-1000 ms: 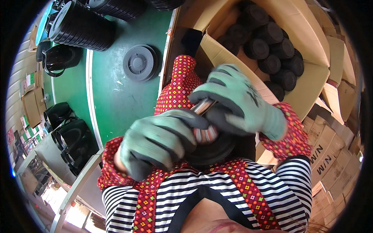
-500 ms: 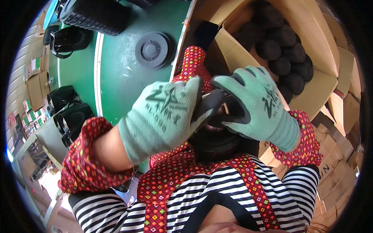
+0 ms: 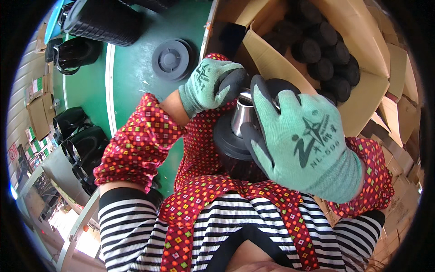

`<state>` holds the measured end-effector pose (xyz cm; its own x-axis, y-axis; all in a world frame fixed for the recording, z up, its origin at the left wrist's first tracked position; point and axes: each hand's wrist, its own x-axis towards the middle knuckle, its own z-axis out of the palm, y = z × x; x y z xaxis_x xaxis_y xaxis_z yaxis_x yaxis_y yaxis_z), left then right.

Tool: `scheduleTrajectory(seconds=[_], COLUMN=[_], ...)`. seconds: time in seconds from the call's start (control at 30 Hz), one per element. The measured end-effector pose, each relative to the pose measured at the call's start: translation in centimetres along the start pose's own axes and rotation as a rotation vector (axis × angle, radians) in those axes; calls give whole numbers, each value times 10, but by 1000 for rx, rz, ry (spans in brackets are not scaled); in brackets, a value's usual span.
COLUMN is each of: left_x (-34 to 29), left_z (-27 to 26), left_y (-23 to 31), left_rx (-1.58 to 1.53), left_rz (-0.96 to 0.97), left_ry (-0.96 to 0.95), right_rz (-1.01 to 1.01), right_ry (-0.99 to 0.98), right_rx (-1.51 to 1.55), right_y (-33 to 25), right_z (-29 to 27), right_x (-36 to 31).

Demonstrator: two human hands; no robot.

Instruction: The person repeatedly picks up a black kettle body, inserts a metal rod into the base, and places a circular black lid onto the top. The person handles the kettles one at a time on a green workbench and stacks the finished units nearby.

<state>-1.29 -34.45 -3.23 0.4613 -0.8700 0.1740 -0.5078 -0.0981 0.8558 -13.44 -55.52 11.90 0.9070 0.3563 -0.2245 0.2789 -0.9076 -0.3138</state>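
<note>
A shiny silver tapered metal piece (image 3: 243, 119) stands upright above a round black base (image 3: 229, 143) on my lap, against my apron. My right hand (image 3: 299, 131), in a green glove with black fingertips, is wrapped round the right side of the metal piece. Its thumb lies low along the metal and its forefinger runs up beside the top. Close to the metal's upper end, my left hand (image 3: 215, 84), gloved alike, is closed with curled fingers. Whatever it grips is hidden. The far side of the metal piece is covered by my right fingers.
To the left, a green table (image 3: 131, 90) bears a dark grey disc (image 3: 170, 59), a long stack of black discs (image 3: 102, 20) and a black handled vessel (image 3: 79, 52). At the right, an open cardboard box (image 3: 371, 97) holds several black round pieces (image 3: 335, 52).
My left hand has moved away and upward from the middle. The right hand has turned and come lower and nearer. The silver metal piece, mostly covered before, now shows.
</note>
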Motion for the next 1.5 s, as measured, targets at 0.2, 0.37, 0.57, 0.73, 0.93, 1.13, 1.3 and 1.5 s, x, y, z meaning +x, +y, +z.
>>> scheduleTrajectory(seconds=[0.2,0.37,0.57,0.73,0.93,1.13,1.3,1.5], left_x=[-5,-89,-244,-255,-207,-240,-260,-287], left_z=[-13,-12,10,25,26,7,-94,-269], left_y=[26,27,11,51,108,123,71,-110], left_rx=[239,141,632,678,69,-627,-492,410], left_rz=[-80,-397,-691,-757,-286,-221,-480,-670], left_ry=[146,660,684,678,555,935,1406,1597], right_rz=[-76,-134,-190,-123,92,177,-53,-428], right_ry=[210,423,199,320,394,-5,204,352], right_rx=[65,133,649,792,1387,1752,1280,465], right_y=[17,21,33,35,8,-63,-51,-75], right_z=[9,25,87,63,36,81,175,177], right_x=[-5,-29,-34,-11,39,102,122,96])
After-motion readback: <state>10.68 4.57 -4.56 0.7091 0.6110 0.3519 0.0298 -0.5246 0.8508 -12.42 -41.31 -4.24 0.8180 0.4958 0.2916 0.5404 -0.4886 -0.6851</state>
